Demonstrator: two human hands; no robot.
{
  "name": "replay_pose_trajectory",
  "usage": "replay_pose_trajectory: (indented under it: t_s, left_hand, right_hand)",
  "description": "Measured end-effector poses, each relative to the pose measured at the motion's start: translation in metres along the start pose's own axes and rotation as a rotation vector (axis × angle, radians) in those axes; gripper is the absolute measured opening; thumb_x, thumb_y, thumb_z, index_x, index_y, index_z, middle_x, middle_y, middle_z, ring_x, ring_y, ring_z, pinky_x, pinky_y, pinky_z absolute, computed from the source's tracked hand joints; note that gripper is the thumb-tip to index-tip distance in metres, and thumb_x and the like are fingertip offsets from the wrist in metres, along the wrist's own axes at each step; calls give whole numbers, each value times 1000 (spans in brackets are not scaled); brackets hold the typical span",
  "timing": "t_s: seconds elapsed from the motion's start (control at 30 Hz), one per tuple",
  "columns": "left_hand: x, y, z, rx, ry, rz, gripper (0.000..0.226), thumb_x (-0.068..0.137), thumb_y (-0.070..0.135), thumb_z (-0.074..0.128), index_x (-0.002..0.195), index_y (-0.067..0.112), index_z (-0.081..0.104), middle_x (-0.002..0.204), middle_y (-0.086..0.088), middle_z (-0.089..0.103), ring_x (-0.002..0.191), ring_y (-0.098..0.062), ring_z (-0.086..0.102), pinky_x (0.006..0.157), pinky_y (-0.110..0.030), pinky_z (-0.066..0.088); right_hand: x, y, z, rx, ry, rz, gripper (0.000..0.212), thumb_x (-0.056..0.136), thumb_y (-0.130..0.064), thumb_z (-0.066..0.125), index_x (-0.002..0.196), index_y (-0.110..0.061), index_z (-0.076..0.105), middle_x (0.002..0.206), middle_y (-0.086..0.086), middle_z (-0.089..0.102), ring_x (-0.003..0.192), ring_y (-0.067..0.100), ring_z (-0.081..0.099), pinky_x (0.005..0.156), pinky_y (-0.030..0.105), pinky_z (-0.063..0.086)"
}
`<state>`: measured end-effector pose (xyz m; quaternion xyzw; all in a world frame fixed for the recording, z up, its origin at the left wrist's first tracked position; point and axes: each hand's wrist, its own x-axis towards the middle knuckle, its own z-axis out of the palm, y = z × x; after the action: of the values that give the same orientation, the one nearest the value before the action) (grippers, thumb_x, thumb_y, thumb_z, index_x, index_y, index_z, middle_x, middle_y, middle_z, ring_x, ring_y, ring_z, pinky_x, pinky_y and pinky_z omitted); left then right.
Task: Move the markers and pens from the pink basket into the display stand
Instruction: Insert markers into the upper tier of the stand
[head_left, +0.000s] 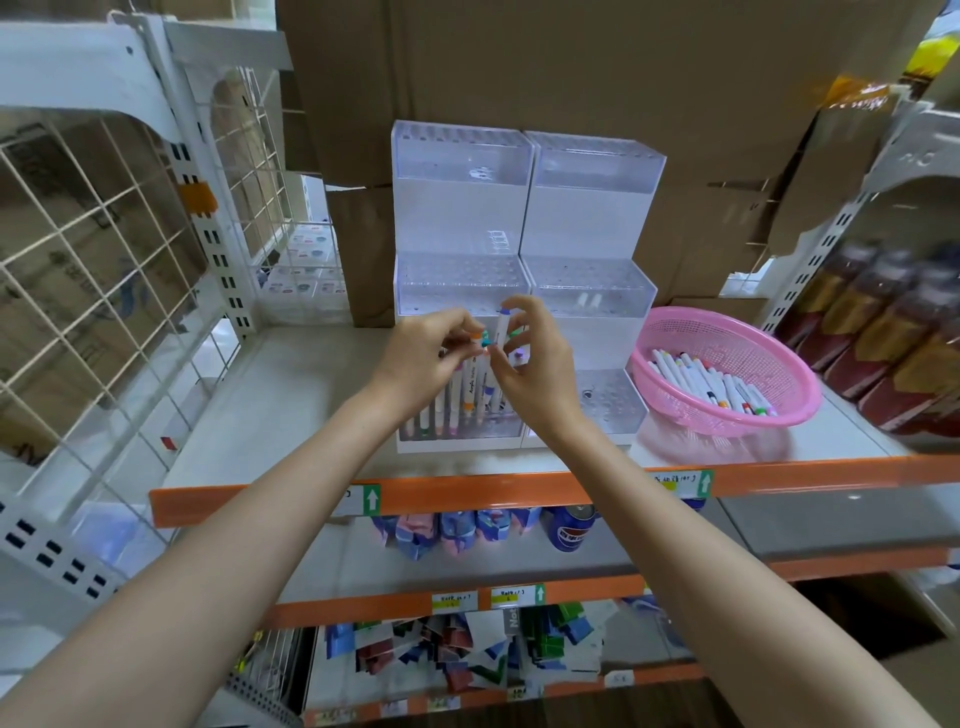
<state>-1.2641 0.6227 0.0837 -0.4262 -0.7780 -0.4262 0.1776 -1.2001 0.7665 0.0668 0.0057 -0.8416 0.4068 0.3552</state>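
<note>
Both hands meet in front of the clear display stand (462, 218), a stepped acrylic rack of two units set side by side on the shelf (291, 395). The right hand (535, 369) pinches a white marker (502, 332) between thumb and fingers. It holds the marker nearly upright, blue-banded end up, above the lowest step of the left unit. The left hand (426, 353) has its fingers curled onto the top of an orange-capped marker (470, 379), which stands in that same front step. The two hands are just beside one another, fingertips nearly touching.

A row of standing markers (447, 413) already fills part of the front step on the left unit, their coloured ends showing through the clear wall. The holes of the upper steps look mostly bare (two small white pieces lie inside the middle step of the right unit, too small to make out).

The pink basket (769, 353) sits on the shelf just to the right of the stand, tilted slightly toward the camera. A pile of loose markers (706, 382) lies inside it.

Cardboard boxes (571, 62) are stacked behind the stand, and a white wire grid (104, 249) closes the left side. Dark bottles (893, 332) stand at the far right. Below the orange shelf edge (260, 501), a blue can (571, 527) and some packets rest on the next shelf down.
</note>
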Motion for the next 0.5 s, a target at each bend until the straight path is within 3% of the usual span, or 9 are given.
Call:
replay_pose_trajectory:
  t_s: [0.07, 0.17, 0.33, 0.5]
  left_hand:
    - [0, 1, 0, 33, -25, 46, 15, 80, 8, 74, 93, 2, 68, 87, -8, 72, 81, -20, 69, 76, -32, 57]
    - [1, -1, -3, 113, -38, 80, 16, 81, 13, 75, 92, 4, 67, 85, -7, 72, 78, -19, 68, 73, -28, 54]
    - [2, -2, -5, 17, -28, -24, 17, 81, 14, 75, 96, 7, 69, 88, -4, 73, 76, -9, 65, 75, -27, 56]
    - [-1, -1, -1, 24, -61, -39, 17, 80, 13, 76, 93, 6, 69, 87, -5, 71, 77, -10, 64, 74, -22, 53]
  right_hand:
    - [0, 0, 0, 2, 3, 0, 39, 84, -1, 66, 116, -16, 50, 98, -4, 53, 82, 16, 59, 59, 27, 51]
    - [0, 1, -2, -8, 0, -4, 39, 84, -2, 66, 117, -16, 50, 98, -3, 53, 81, 16, 59, 59, 28, 52]
    - [0, 4, -4, -23, 10, -12, 40, 83, -3, 68, 117, -16, 50, 97, -6, 52, 77, 12, 56, 63, 16, 45]
    - [-1, 3, -6, -12, 10, -12, 39, 83, -4, 68, 117, -15, 51, 97, -5, 52, 75, 10, 55, 61, 18, 46]
